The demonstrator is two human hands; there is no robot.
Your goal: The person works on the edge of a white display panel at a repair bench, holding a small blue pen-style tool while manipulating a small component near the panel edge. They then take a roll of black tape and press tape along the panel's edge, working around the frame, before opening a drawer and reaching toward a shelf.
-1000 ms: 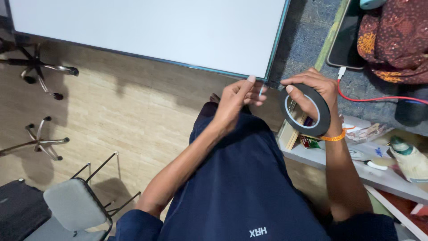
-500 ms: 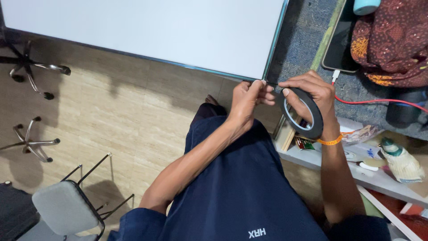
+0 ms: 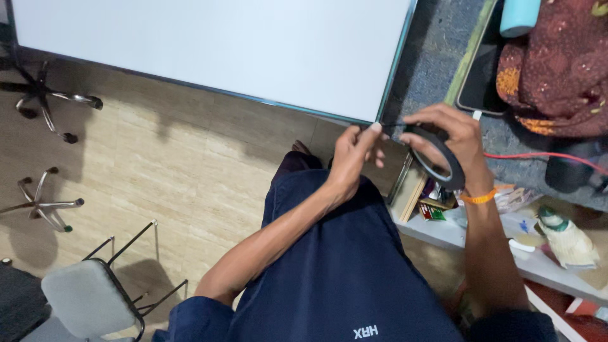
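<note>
Head view: right hand (image 3: 446, 136) grips one black tape roll (image 3: 436, 159); left hand (image 3: 354, 155) fingers pinch its end.

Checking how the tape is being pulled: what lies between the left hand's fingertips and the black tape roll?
In the head view, a short black strip of tape runs from the left hand to the tape roll held by the right hand.

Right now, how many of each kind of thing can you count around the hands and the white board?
Hands: 2, left hand and right hand, both on the tape
Roll of black tape: 1
White board: 1
Phone: 1
Red cable: 1
Grey chair: 1
Chair bases, upper and lower: 2
Total: 9
</note>
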